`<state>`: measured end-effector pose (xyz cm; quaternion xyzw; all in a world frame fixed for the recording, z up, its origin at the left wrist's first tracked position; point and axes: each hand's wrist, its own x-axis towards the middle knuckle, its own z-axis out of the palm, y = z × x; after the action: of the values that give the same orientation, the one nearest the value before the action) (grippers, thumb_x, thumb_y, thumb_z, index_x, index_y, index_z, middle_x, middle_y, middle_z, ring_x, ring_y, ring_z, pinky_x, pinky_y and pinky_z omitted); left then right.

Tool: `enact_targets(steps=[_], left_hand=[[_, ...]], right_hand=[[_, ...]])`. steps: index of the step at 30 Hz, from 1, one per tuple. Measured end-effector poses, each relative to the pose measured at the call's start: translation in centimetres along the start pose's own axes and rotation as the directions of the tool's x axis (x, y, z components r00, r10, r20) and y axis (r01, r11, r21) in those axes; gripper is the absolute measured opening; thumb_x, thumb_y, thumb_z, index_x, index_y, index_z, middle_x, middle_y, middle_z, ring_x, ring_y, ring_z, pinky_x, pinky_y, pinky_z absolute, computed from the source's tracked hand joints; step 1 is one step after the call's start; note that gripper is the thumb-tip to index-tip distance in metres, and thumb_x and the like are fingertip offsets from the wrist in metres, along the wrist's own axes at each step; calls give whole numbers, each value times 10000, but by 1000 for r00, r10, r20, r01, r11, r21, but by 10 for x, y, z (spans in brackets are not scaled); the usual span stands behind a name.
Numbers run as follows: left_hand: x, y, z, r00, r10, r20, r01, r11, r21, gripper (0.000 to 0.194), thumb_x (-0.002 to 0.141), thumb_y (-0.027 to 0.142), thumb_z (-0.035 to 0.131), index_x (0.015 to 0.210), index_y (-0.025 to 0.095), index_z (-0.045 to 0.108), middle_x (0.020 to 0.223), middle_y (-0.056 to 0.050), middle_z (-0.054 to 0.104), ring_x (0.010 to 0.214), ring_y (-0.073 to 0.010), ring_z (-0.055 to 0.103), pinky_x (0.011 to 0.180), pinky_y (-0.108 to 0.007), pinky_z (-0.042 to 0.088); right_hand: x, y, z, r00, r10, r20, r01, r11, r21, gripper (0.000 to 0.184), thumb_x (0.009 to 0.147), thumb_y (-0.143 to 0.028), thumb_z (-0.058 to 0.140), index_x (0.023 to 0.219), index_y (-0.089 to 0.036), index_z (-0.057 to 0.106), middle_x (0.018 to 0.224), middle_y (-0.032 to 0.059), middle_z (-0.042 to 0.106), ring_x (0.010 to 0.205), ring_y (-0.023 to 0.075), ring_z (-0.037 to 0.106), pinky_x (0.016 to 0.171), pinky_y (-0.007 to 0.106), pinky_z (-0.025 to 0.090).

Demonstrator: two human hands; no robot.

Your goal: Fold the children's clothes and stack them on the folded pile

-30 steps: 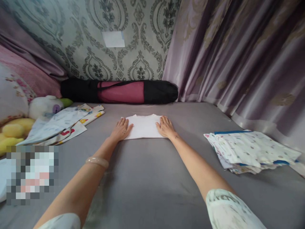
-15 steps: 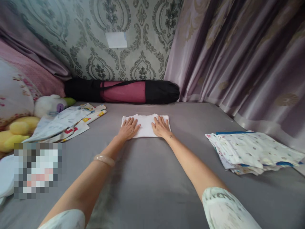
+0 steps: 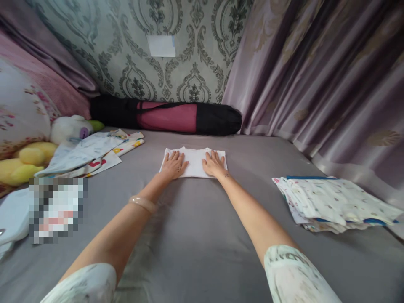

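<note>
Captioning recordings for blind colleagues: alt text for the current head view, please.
The left hand and right hand lie flat on a white cloth on a grey sheet. A stack of printed cloths lies to the right, plush toys and more cloths to the left, and a bag along the wall.

No legible text. Right sleeve point(image 3: 295, 273): dark letter-like marks point(image 3: 290, 255), unreadable. Left-side cloth point(image 3: 112, 161): red print point(image 3: 100, 163), unclear.

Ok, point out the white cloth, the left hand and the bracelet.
White cloth point(image 3: 195, 164), head view: its uncovered middle.
Left hand point(image 3: 174, 165), head view: back of the hand.
Bracelet point(image 3: 142, 203), head view: middle of its visible band.
</note>
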<state>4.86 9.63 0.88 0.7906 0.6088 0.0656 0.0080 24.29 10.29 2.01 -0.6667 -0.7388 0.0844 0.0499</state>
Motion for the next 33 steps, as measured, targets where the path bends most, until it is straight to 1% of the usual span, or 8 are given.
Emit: enact_targets(steps=[3, 6, 12, 17, 20, 23, 28, 33], left_hand=[[3, 13, -1, 999, 3, -33, -4, 1000, -17, 612, 981, 441, 223, 1464, 86, 342, 1549, -172, 288, 1448, -286, 219, 1168, -489, 118], [4, 21, 3, 1000, 10, -14, -11, 998, -54, 599, 987, 425, 194, 1467, 102, 347, 1553, -149, 290, 1447, -279, 223, 1168, -476, 142], [1, 23, 15, 999, 1, -41, -3, 999, -50, 575, 981, 392, 216, 1467, 124, 365, 1541, -136, 325, 1438, -294, 243, 1158, -493, 173], [2, 22, 13, 1000, 8, -15, -9, 996, -84, 579, 980, 410, 214, 1465, 132, 366, 1548, -135, 308, 1444, -293, 231, 1160, -491, 169], [1, 15, 6, 1000, 1, 6, 0, 995, -97, 577, 981, 412, 215, 1451, 120, 381, 1549, -141, 304, 1447, -282, 225, 1161, -482, 176], [-6, -1, -2, 999, -50, -22, 49, 998, -38, 575, 981, 406, 216, 1419, 93, 418, 1535, -161, 326, 1446, -290, 226, 1163, -503, 155], [-23, -31, -8, 992, -122, 10, 123, 992, -31, 566, 977, 402, 217, 1423, 110, 409, 1539, -141, 326, 1443, -282, 236, 1157, -517, 174], [-29, -41, -2, 993, -121, 11, 122, 982, -146, 587, 975, 422, 199, 1452, 119, 361, 1562, -128, 275, 1436, -242, 266, 1162, -485, 197]], right_hand=[[-1, -16, -2, 996, -70, -59, 71, 997, 10, 546, 980, -346, 240, 1474, -131, 328, 1584, 155, 193, 1457, 283, 129, 1142, 560, 75], [-2, -29, 5, 985, -138, -101, 140, 990, 13, 543, 974, -316, 247, 1477, -127, 328, 1580, 138, 218, 1456, 264, 139, 1149, 538, 72], [-4, -33, 19, 982, -130, -139, 130, 991, -7, 529, 978, -321, 228, 1468, -167, 350, 1564, 99, 282, 1438, 237, 200, 1149, 512, 94], [-4, -31, 17, 983, -130, -129, 130, 991, -11, 532, 976, -325, 224, 1465, -163, 357, 1564, 103, 281, 1438, 245, 202, 1149, 521, 102], [1, -32, 11, 991, -116, -62, 116, 993, 2, 535, 970, -323, 233, 1468, -167, 348, 1571, 115, 257, 1446, 255, 183, 1143, 538, 116], [8, -41, 4, 995, -105, -3, 105, 994, 27, 537, 956, -308, 262, 1459, -149, 359, 1571, 129, 252, 1450, 264, 171, 1141, 562, 101], [10, -66, 13, 980, -166, -114, 172, 984, 47, 581, 978, -356, 225, 1478, -73, 310, 1576, 134, 230, 1458, 246, 139, 1162, 515, 59], [7, -74, 29, 975, -180, -128, 186, 982, 34, 598, 982, -378, 207, 1478, -61, 312, 1560, 141, 271, 1447, 248, 175, 1158, 499, 79]])
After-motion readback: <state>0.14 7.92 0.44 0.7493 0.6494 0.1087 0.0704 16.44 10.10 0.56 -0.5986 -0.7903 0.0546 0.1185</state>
